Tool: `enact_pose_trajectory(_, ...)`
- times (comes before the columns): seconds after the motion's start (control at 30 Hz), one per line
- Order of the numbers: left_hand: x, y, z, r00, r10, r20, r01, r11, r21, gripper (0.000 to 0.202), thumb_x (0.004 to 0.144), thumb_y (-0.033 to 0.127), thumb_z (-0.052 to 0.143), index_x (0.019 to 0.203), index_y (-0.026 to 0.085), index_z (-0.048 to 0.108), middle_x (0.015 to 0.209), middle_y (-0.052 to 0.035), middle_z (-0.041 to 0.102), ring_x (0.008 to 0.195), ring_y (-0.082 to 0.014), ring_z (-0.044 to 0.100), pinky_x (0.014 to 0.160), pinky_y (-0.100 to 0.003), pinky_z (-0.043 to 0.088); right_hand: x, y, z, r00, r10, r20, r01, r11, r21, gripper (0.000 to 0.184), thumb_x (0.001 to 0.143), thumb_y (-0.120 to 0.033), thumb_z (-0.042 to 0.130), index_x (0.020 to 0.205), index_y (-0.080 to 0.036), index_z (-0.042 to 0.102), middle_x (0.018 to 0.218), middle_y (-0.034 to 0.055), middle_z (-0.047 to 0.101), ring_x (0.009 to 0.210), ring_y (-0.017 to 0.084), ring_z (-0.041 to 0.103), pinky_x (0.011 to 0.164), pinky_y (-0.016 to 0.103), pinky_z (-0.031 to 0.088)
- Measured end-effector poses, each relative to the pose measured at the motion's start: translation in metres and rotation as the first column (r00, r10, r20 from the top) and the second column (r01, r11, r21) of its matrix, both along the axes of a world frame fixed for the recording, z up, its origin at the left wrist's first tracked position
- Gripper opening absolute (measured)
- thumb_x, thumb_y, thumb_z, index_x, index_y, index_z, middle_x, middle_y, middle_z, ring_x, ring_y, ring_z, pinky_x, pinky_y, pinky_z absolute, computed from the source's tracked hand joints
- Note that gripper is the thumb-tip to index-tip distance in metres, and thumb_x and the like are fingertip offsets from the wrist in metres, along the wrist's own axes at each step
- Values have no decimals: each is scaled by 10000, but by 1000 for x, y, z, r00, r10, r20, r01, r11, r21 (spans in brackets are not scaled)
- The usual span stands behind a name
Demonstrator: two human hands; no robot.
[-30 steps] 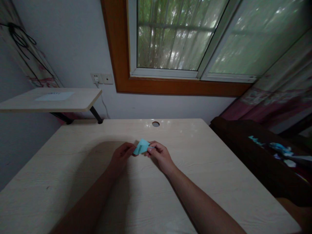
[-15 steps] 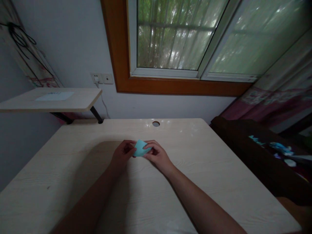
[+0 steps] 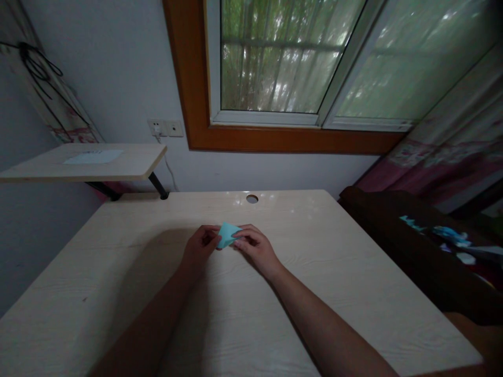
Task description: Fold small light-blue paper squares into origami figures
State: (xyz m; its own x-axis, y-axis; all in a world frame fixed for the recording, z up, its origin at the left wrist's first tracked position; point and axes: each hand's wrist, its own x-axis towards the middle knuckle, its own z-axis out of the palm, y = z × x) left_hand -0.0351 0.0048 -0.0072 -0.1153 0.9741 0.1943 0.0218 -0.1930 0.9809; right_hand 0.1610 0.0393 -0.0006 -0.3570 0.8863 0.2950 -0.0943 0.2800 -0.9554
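Note:
A small light-blue piece of folded paper (image 3: 227, 235) is held between both hands over the middle of the desk. My left hand (image 3: 201, 244) pinches its left edge, thumb in front. My right hand (image 3: 255, 245) grips the right side with fingers and thumb closed on it. Parts of the paper's right corner are covered by the right fingers. The pale wood-look desk (image 3: 334, 293) lies beneath both forearms.
A raised shelf (image 3: 145, 163) on black legs stands at the back left, with a paper sheet (image 3: 94, 156) on it. A cable hole (image 3: 252, 199) pierces the desk's far edge. Dark brown furniture (image 3: 377, 220) with several blue items stands to the right.
The paper's lower edge has risen slightly and the right fingers have shifted on its right side. Both hands stay in nearly the same place; the camera view has moved a little.

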Motion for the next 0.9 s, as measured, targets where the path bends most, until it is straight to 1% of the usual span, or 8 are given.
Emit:
enact_pose_trajectory(0.1, 1, -3, 2, 1000, 11, -8, -11, 1000, 18, 292, 795, 327, 714, 1021, 178, 606, 727, 35, 601, 639, -113, 632, 624, -244, 550, 0, -3, 2, 1000, 13, -14, -13, 1000, -20, 155, 790, -389, 761, 863, -253, 770, 1010, 65, 628, 777, 177, 599, 676, 323, 537)
enact_pose_trajectory(0.23, 2, -6, 4, 1000, 5, -11, -4, 1000, 24, 304, 794, 321, 710, 1032, 165, 601, 702, 44, 582, 621, -107, 624, 607, -241, 562, -2, -5, 1, 999, 27, -45, -29, 998, -56, 153, 802, -378, 749, 790, -225, 753, 934, 51, 620, 707, 159, 612, 640, 314, 527)
enact_pose_trajectory(0.4, 3, -11, 4, 999, -41, 13, 41, 999, -4, 364, 799, 320, 698, 1098, 163, 561, 688, 62, 576, 606, -112, 645, 625, -274, 599, -4, -6, -3, 989, 37, -142, -55, 990, -126, 199, 805, -391, 739, 803, -196, 701, 854, 21, 609, 643, 140, 627, 615, 292, 512)
enact_pose_trajectory(0.53, 5, -15, 6, 999, -48, 15, 49, 998, -29, 433, 791, 307, 699, 1158, 168, 518, 685, 73, 576, 587, -114, 657, 629, -283, 609, -3, -9, -3, 989, 40, -141, -59, 989, -134, 251, 819, -422, 715, 807, -178, 661, 759, 15, 628, 647, 141, 616, 625, 277, 498)
enact_pose_trajectory(0.67, 8, -18, 8, 997, -73, 19, 73, 997, -33, 478, 789, 293, 695, 1206, 170, 498, 687, 73, 572, 605, -112, 655, 648, -290, 610, -2, -12, -1, 988, 51, -143, -71, 988, -139, 262, 848, -436, 681, 814, -182, 628, 682, 7, 640, 623, 139, 597, 629, 276, 479)
enact_pose_trajectory(0.8, 8, -15, 5, 992, -109, 57, 109, 994, -1, 485, 789, 265, 686, 1225, 178, 492, 730, 65, 580, 657, -104, 647, 714, -307, 605, -1, -11, 0, 991, 51, -123, -65, 991, -115, 281, 832, -459, 691, 791, -187, 630, 712, 3, 619, 625, 131, 581, 617, 268, 469)
enact_pose_trajectory(0.9, 7, -10, 0, 990, -136, 28, 135, 991, 20, 467, 798, 244, 673, 1221, 167, 492, 756, 42, 608, 684, -114, 655, 712, -291, 588, 1, -9, -1, 995, 40, -92, -47, 996, -80, 277, 814, -462, 708, 768, -195, 651, 855, 25, 625, 652, 132, 589, 614, 275, 478)
